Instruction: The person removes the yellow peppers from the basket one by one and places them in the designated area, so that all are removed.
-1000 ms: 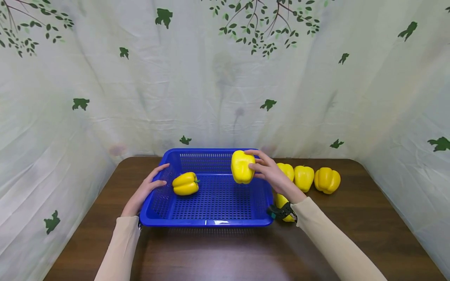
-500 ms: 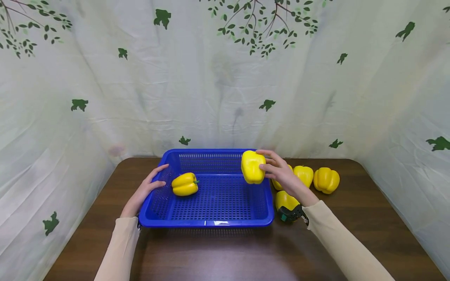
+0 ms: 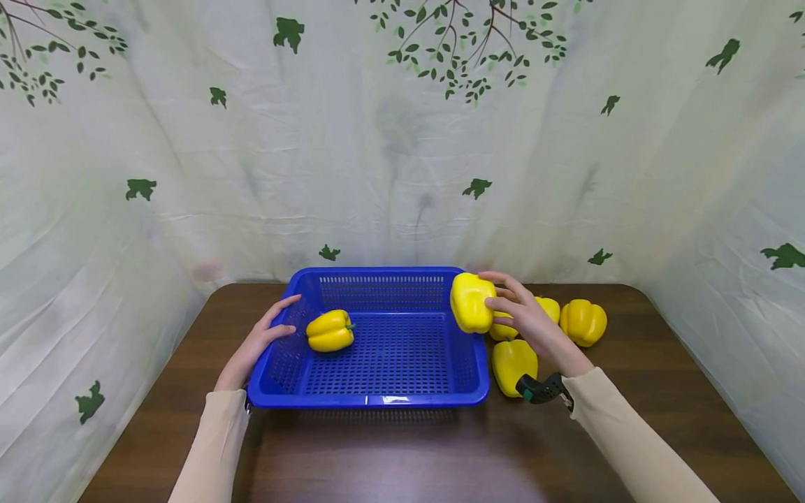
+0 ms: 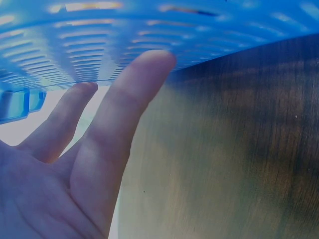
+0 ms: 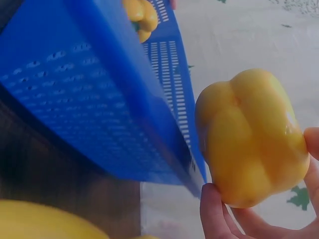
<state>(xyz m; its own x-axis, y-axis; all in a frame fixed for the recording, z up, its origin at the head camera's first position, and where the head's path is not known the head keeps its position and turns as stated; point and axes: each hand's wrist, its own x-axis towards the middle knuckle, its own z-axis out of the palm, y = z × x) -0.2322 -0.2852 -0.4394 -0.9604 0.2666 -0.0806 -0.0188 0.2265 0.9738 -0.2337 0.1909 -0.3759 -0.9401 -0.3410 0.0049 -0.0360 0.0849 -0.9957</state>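
Observation:
My right hand [image 3: 531, 314] holds a yellow bell pepper [image 3: 473, 302] between thumb and fingers, level with the right rim of a blue plastic basket [image 3: 361, 399]. Seen from the right wrist, this pepper [image 5: 254, 139] is up beside the basket wall, its lobed end towards the camera. At the basket's left side, my left hand [image 3: 251, 349] has thumb and index finger over the rim. In the left wrist view, other fingers [image 4: 112, 119] rest against the slotted wall from outside. One yellow pepper with a green stem [image 3: 330, 331] lies inside the basket, to the left.
Right of the basket, several more yellow peppers stand on the brown wooden table [image 3: 654, 412]. One pepper [image 3: 514, 367] is close by the basket's right wall, another [image 3: 583, 323] is farther right. A pale curtain [image 3: 390, 175] with leaf prints hangs behind.
My right hand has moved to the right with its pepper, from over the basket's inside to its right rim. The left hand and the basket have stayed in place.

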